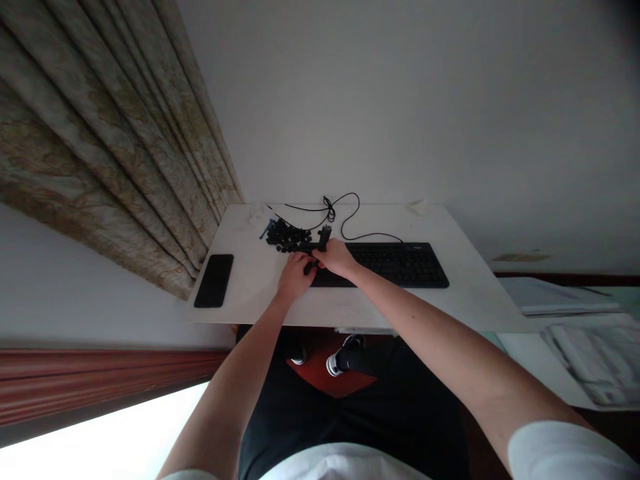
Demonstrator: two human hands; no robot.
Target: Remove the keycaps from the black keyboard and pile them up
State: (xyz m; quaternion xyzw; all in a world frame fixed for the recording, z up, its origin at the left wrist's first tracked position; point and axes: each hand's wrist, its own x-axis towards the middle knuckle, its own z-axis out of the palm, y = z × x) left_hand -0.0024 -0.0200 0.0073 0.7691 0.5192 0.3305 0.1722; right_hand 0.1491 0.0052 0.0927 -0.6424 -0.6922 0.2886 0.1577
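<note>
A black keyboard lies along the front half of the white table. My right hand is closed around a small black brush, whose wide end points up and away from me over the keyboard's left part. At the keyboard's left end, my left hand grips it with curled fingers, the thumb close to my right fingertips. The fingers partly hide that end of the keyboard. Just beyond my left hand is a heap of loose black keycaps, with a thin blue tool at its left side.
A black phone lies at the left of the table. The keyboard's cable loops along the back, by the wall. A patterned curtain hangs at the left edge. Papers lie off to the right.
</note>
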